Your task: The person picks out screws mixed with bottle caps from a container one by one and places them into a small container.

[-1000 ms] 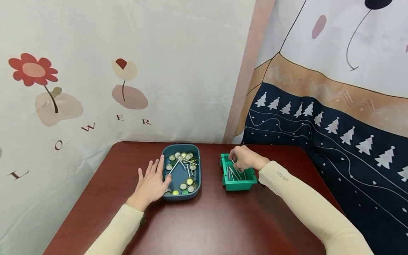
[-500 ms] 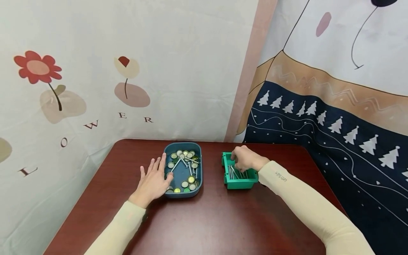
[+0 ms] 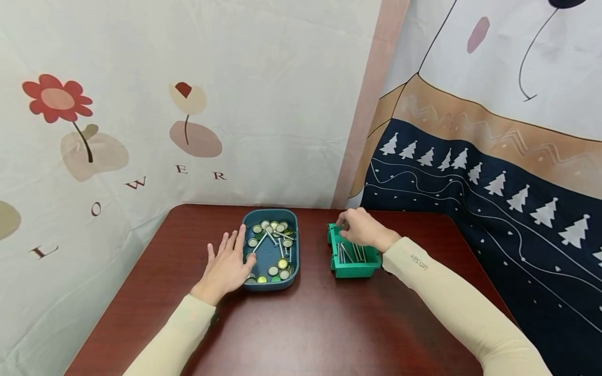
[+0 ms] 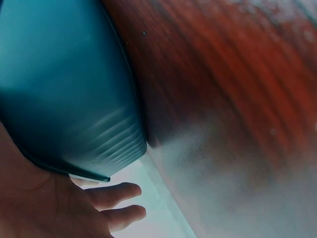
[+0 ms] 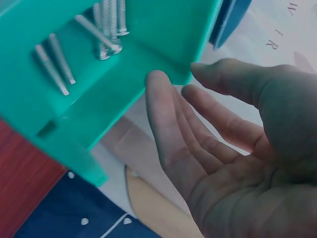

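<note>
Fingers [image 5: 161,111] loose and empty, the right hand [image 3: 363,227] hangs at the far-left corner of the green bin [image 3: 355,270], some bolts [image 5: 52,70] already inside, at least 4 others seemingly left among caps [image 3: 282,263] in the blue tray [image 3: 267,254] (left hand [image 3: 223,269] straight-fingered at its left edge).

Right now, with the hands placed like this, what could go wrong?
The right hand is poised over the far end of the green bin, fingertips near its wall, and could knock it, jostling the screws inside.

The left hand lies along the side of the blue tray; a sideways push might slide it.

In that tray, screws lie among bottle caps, so lifting one might drag caps along.
</note>
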Action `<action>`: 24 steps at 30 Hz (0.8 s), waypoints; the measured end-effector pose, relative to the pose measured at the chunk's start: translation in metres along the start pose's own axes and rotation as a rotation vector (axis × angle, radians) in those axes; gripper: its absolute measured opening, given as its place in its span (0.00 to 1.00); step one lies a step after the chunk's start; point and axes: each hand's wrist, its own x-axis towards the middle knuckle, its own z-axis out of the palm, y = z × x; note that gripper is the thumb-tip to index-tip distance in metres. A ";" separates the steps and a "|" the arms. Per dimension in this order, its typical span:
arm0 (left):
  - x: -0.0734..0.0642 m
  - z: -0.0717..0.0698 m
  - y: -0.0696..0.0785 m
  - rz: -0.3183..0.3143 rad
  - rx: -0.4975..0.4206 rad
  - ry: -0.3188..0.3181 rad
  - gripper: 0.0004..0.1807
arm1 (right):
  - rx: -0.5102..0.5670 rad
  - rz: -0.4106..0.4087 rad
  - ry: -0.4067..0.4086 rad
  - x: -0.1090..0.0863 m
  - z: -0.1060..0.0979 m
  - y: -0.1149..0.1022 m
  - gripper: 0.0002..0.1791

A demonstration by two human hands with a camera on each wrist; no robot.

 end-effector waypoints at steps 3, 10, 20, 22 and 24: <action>0.001 0.000 0.000 -0.002 0.002 -0.002 0.50 | -0.005 -0.017 0.056 0.001 -0.001 -0.009 0.13; 0.002 0.002 -0.001 -0.006 0.023 -0.015 0.50 | 0.012 -0.070 0.120 0.010 0.004 -0.028 0.09; 0.003 0.003 0.000 -0.008 0.027 -0.011 0.50 | 0.029 -0.104 0.080 0.028 0.013 -0.060 0.12; 0.003 0.003 0.000 -0.009 0.030 -0.010 0.50 | 0.026 -0.113 0.074 0.033 0.016 -0.068 0.13; 0.003 0.004 0.000 -0.009 0.031 -0.004 0.50 | 0.017 -0.125 0.071 0.040 0.020 -0.075 0.13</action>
